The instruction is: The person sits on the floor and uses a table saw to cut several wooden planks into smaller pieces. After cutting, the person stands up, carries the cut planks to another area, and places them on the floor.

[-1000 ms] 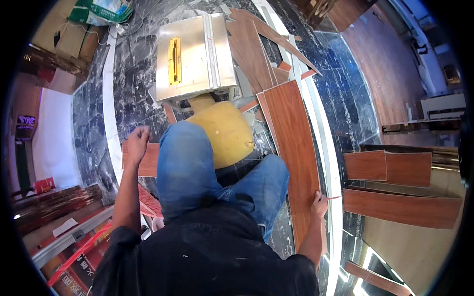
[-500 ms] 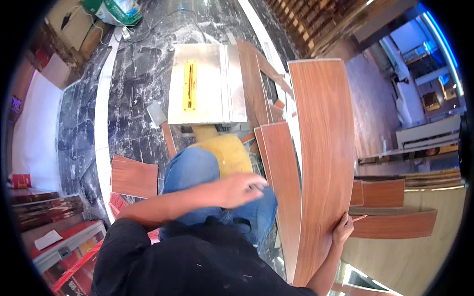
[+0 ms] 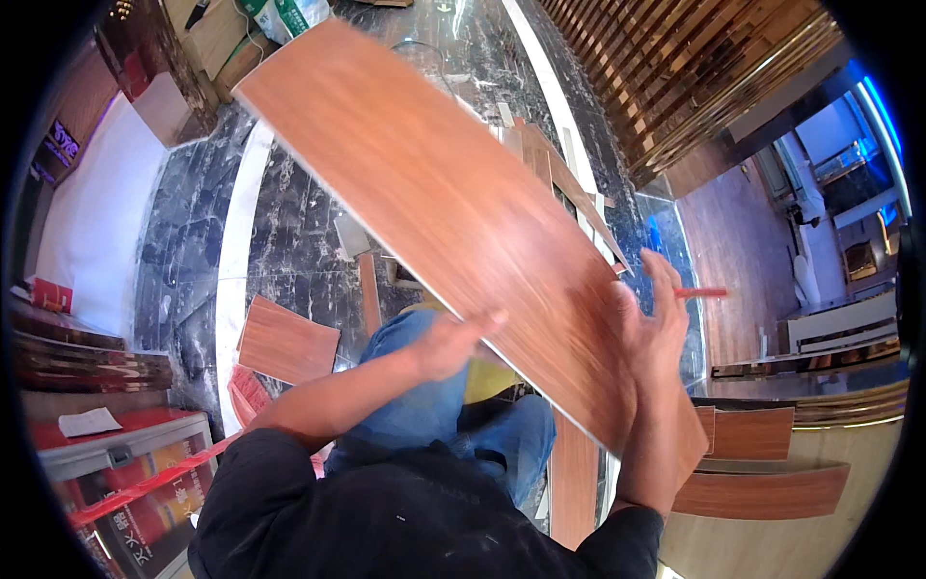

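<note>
A long wood-grain floor plank [image 3: 434, 193] is held up slantwise before me, its far end toward the upper left and its near end at my right forearm. My left hand [image 3: 449, 344] is closed on the plank's left edge, thumb on the top face. At the opposite edge, my right hand [image 3: 656, 323] has its fingers raised and partly spread by the plank. A red pencil [image 3: 706, 292] sticks out from between those fingers. Whether the right palm also supports the plank cannot be made out. The plank covers most of the floor straight ahead.
A cut plank piece [image 3: 287, 340] lies on the dark marbled floor [image 3: 289, 217] at left. Another plank [image 3: 574, 482] is beside my right leg. More wood pieces [image 3: 757, 492] lie at right. A glass-fronted case [image 3: 159, 482] with red tape stands at lower left.
The plank has swung from upright on the right to a slant across the middle, covering the metal saw table. My left hand has taken hold of its edge; my right hand has moved up.
</note>
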Action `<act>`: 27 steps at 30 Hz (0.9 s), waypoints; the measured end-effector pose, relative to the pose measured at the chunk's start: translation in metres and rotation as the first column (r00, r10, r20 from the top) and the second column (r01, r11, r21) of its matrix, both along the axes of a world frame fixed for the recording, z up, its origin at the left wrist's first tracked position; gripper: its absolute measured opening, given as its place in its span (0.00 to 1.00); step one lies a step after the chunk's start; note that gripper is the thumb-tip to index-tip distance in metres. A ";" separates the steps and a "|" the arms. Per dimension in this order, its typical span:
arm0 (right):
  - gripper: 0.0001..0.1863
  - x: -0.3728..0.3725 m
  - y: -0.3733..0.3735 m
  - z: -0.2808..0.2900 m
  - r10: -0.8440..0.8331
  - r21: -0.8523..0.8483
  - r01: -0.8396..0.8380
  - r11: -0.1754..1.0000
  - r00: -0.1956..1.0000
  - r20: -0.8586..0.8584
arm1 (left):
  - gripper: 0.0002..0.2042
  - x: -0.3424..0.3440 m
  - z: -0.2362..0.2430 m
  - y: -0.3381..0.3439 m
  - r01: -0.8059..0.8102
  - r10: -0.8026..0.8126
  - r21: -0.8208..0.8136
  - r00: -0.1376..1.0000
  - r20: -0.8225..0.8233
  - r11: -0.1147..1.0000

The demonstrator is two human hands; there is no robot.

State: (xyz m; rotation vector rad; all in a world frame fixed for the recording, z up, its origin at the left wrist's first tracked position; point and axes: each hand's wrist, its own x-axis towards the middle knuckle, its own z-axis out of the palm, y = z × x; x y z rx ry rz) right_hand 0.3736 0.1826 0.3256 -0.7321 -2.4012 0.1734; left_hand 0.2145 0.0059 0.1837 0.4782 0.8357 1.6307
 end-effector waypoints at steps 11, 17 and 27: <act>0.24 0.040 -0.024 -0.198 -0.473 -0.791 -0.400 0.463 0.644 -0.602 | 0.22 -0.159 -0.004 -0.014 -0.454 0.444 0.173 0.891 0.090 0.874; 0.27 -0.091 0.063 -0.153 -0.565 -0.538 -0.816 0.209 0.348 -0.748 | 0.20 -0.199 0.000 0.000 -0.522 0.503 0.160 0.852 0.149 0.838; 0.08 -0.242 0.205 -0.250 -0.723 -0.839 -0.542 0.053 0.558 -0.407 | 0.17 -0.342 -0.110 0.101 -0.624 0.649 -0.180 0.743 0.166 0.760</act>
